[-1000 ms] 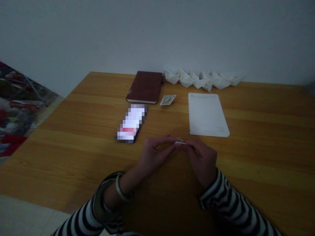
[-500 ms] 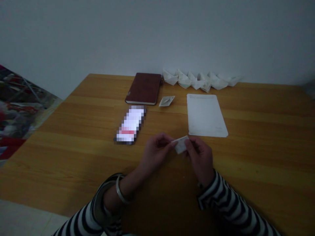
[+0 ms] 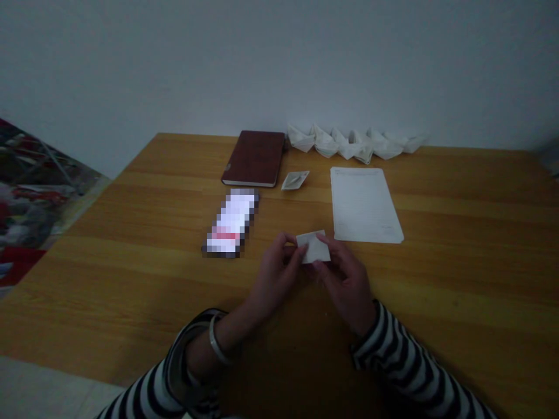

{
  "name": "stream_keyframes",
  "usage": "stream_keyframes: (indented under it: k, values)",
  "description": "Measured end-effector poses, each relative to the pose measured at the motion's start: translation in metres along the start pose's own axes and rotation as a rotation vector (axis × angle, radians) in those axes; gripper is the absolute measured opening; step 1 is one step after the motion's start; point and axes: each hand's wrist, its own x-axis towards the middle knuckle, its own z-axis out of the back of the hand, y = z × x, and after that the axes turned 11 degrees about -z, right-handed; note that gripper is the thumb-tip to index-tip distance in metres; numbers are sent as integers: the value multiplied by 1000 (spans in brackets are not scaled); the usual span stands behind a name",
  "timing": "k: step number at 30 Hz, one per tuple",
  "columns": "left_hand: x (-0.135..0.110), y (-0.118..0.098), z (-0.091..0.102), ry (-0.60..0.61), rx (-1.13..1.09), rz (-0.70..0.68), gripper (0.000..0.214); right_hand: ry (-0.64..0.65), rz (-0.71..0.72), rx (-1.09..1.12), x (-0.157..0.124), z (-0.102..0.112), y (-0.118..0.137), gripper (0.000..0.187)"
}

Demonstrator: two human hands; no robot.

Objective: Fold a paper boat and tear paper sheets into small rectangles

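A small folded piece of white paper (image 3: 314,247) is held up just above the wooden table, near its middle. My left hand (image 3: 275,273) pinches its left edge between thumb and fingers. My right hand (image 3: 345,279) grips the right side, with its fingers partly covering the lower corner. A silver bangle (image 3: 217,343) circles my left wrist, and striped sleeves cover both forearms.
A brown notebook (image 3: 254,158), a small paper boat (image 3: 295,180) and a white sheet stack (image 3: 364,205) lie on the table (image 3: 131,279). A pixelated phone (image 3: 230,223) lies left of my hands. Several paper boats (image 3: 353,142) line the far edge, against a wall.
The paper has turned from a thin edge-on fold to a broader face showing upward. My right hand has shifted slightly left and my hands hold it a little further forward.
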Motion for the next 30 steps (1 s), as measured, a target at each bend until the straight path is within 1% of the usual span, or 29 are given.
stream_keyframes:
  k: [1, 2, 3, 5, 6, 8, 10, 12, 13, 15, 17, 19, 22, 25, 27, 30]
  values:
    - [1, 1, 0, 48, -74, 23, 22, -21, 14, -45, 1, 3, 0, 33]
    - [2, 1, 1, 95, -130, 37, 27, -41, 17, -78, 2, 6, 0, 28]
    - [3, 1, 2, 131, -160, 36, 37, -50, 6, -92, 4, 9, 0, 25]
    - [6, -1, 7, 177, -114, -13, 61, -26, -38, -68, 8, 16, 2, 24]
    - [8, -2, 10, 201, -53, -52, 65, -7, -62, -38, 9, 19, 3, 23]
    - [10, -4, 16, 267, 79, -131, 58, 30, -95, 28, 11, 21, 5, 22]
    - [13, -5, 23, 319, 179, -194, 50, 66, -95, 94, 12, 21, 5, 22]
    - [15, -5, 28, 327, 233, -234, 54, 123, -77, 142, 12, 21, 3, 26]
    - [17, -5, 31, 321, 247, -243, 55, 160, -67, 155, 12, 21, 2, 30]
    - [19, -5, 34, 309, 251, -240, 49, 222, -44, 151, 12, 22, 0, 37]
    - [21, -5, 36, 305, 234, -206, 42, 248, -29, 123, 13, 23, -2, 42]
    - [21, -7, 35, 309, 213, -156, 38, 236, -20, 98, 14, 25, -3, 43]
    - [20, -11, 33, 306, 178, -108, 38, 213, -4, 65, 15, 27, -2, 40]
    - [20, -11, 32, 304, 163, -118, 31, 207, 12, 35, 16, 27, -3, 39]
    - [20, -11, 32, 308, 171, -140, 29, 175, 20, 8, 16, 27, -4, 37]
    - [21, -9, 34, 333, 167, -152, 38, 99, 22, -51, 16, 27, -5, 31]
